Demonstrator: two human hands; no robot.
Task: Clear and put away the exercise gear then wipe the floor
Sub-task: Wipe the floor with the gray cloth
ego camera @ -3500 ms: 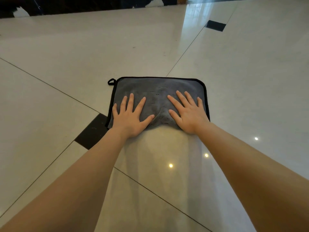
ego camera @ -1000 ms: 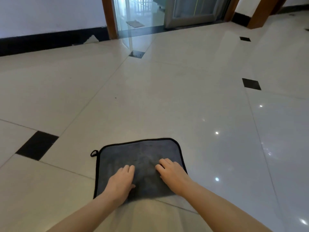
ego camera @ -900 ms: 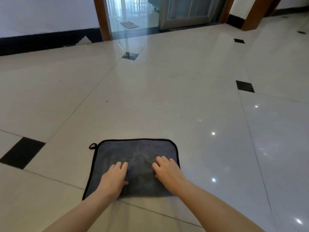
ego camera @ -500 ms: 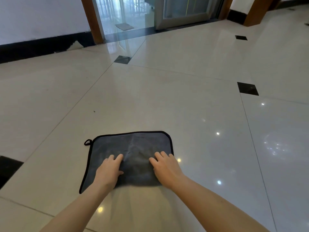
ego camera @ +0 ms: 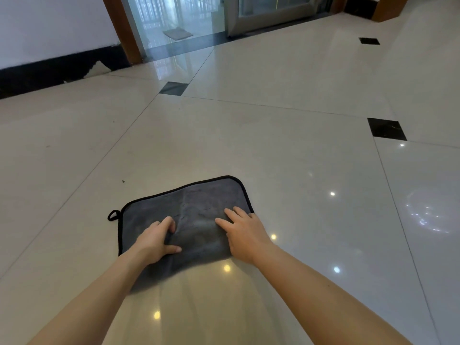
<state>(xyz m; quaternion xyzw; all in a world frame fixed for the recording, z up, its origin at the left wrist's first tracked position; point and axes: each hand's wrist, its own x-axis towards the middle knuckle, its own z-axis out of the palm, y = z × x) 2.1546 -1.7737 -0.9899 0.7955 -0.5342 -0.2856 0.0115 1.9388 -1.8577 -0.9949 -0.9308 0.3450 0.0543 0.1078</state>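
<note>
Head view: floor-wiping step is being carried out, grey cloth point(ego camera: 189, 220) being bunched by curled left hand point(ego camera: 154, 241) fingers and pressed flat by right hand point(ego camera: 245, 235) on the floor point(ego camera: 286, 150); another firm sweep is probably being called for.

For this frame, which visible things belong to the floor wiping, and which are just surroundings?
In use:
- grey microfibre cloth with black trim, flat on the floor
- left hand, its fingers curled into the cloth
- right hand, lying flat on the cloth
- glossy cream tiled floor

Surroundings:
- black diamond floor inset
- glass door with metal frame
- black skirting board
- small grey mat beyond the doorway
</note>
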